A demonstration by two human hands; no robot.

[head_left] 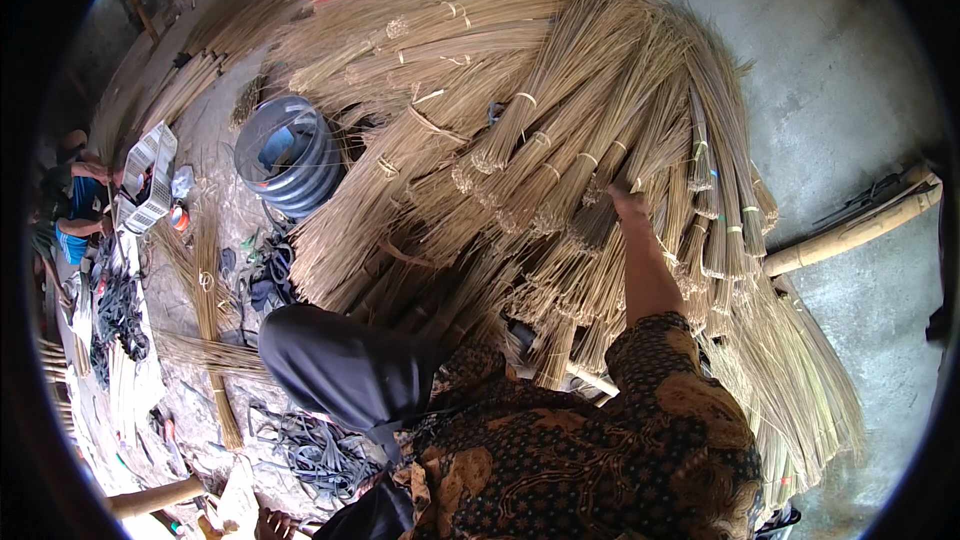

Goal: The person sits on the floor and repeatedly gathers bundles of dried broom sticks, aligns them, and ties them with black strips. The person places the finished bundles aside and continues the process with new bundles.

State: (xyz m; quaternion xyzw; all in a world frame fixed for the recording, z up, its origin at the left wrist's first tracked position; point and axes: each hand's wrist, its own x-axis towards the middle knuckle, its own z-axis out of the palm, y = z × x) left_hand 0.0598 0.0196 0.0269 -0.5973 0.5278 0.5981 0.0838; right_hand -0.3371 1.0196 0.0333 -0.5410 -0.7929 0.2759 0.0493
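Observation:
My right arm reaches forward over a large pile of tied bundles of thin dry stalks (500, 130). My right hand (628, 204) is at the butt end of one stalk bundle (612, 162), its fingers closed around it and partly hidden among the stalks. More bundles, bound with pale ties, fan out to both sides of the hand. My left hand does not show; only my bent left knee (345, 355) in dark trousers is seen on that side.
A grey ribbed tub (290, 158) stands left of the pile. Dark strips (325, 455) lie near my leg, beside a loose bundle (207, 290). At far left a person (80, 200) sits by a white crate (150, 180). A bamboo pole (855, 225) juts out at right.

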